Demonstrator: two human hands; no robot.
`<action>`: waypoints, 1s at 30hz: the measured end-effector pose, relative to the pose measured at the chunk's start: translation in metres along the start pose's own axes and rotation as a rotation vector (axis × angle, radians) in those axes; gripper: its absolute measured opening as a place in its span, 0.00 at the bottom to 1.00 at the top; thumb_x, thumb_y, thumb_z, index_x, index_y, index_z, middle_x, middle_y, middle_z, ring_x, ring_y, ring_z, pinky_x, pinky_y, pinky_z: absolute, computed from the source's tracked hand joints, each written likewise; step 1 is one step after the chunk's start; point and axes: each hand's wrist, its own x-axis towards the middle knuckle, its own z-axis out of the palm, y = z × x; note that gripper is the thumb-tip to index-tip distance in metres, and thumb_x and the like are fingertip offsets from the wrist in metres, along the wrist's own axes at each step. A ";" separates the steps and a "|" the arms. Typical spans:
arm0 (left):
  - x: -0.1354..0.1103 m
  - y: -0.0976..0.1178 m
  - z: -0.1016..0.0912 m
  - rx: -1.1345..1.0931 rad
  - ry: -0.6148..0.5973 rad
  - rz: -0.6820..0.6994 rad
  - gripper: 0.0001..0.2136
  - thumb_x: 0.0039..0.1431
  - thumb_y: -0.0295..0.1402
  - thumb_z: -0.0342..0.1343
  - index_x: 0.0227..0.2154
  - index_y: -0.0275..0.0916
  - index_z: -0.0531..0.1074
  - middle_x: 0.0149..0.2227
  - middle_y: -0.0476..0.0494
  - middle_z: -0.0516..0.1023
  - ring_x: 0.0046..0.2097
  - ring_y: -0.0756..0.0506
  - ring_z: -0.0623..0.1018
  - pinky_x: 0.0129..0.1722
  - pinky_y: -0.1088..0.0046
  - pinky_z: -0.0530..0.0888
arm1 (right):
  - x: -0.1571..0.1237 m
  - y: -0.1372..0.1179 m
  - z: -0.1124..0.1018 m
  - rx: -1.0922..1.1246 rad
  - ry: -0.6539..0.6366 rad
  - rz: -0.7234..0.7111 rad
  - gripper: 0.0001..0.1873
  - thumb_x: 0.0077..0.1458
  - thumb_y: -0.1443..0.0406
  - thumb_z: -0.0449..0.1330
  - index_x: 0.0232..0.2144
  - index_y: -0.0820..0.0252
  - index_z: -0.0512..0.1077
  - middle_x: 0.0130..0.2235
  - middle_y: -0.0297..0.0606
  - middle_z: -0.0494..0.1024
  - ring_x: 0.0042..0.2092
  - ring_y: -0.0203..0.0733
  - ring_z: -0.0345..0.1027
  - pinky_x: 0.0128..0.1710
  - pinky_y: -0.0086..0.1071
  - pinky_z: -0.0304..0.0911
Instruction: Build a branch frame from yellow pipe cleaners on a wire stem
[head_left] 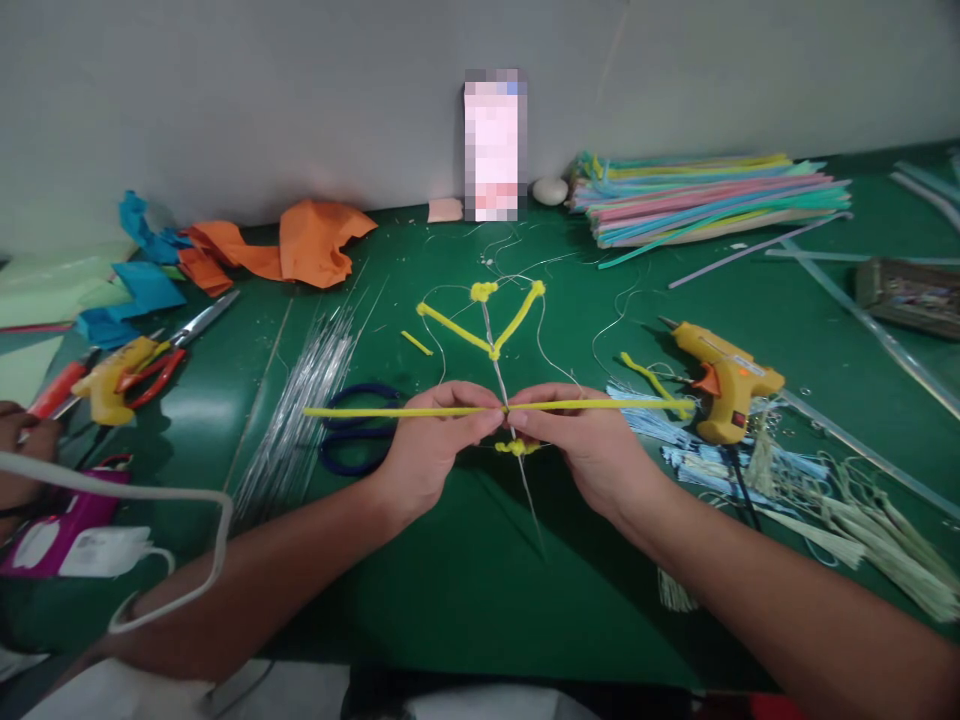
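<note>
My left hand and my right hand meet at the middle of the green table, both pinched on a long yellow pipe cleaner held level. It crosses a thin upright wire stem that carries a yellow pipe-cleaner V shape above and a small yellow knot below. The fingertips of both hands press together where wire and pipe cleaner cross. A short yellow offcut lies to the left of the V.
A yellow glue gun sits right of my hands, with tassels beyond. Blue scissors and a wire bundle lie left. Coloured pipe cleaners stack at back right. Paper scraps, another glue gun and someone's hand are at left.
</note>
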 end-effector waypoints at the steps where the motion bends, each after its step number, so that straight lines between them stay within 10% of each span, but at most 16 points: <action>1: 0.000 0.000 0.000 -0.001 0.001 0.007 0.08 0.42 0.31 0.72 0.24 0.38 0.78 0.28 0.50 0.79 0.28 0.55 0.73 0.27 0.80 0.69 | 0.000 0.000 0.000 -0.002 -0.006 -0.001 0.13 0.31 0.65 0.77 0.24 0.56 0.80 0.25 0.33 0.80 0.26 0.35 0.72 0.29 0.30 0.69; 18: -0.003 0.003 0.000 0.106 -0.010 0.110 0.11 0.46 0.31 0.69 0.35 0.39 0.77 0.35 0.47 0.80 0.36 0.49 0.79 0.37 0.73 0.77 | 0.001 -0.005 0.000 0.053 0.060 0.009 0.16 0.30 0.63 0.78 0.24 0.57 0.78 0.25 0.33 0.79 0.29 0.37 0.72 0.34 0.33 0.69; 23: 0.002 -0.003 -0.009 0.080 0.124 0.420 0.24 0.51 0.31 0.68 0.51 0.46 0.69 0.45 0.48 0.75 0.40 0.51 0.77 0.39 0.75 0.76 | 0.003 -0.007 -0.003 0.064 0.080 -0.034 0.13 0.36 0.62 0.75 0.26 0.56 0.78 0.26 0.34 0.80 0.31 0.38 0.72 0.36 0.35 0.68; 30: 0.003 0.000 -0.018 0.399 0.324 0.807 0.09 0.56 0.28 0.64 0.40 0.42 0.74 0.35 0.50 0.73 0.34 0.52 0.73 0.37 0.75 0.74 | 0.004 -0.005 -0.007 0.040 0.052 -0.067 0.06 0.43 0.63 0.72 0.25 0.56 0.79 0.26 0.34 0.78 0.30 0.37 0.70 0.34 0.34 0.63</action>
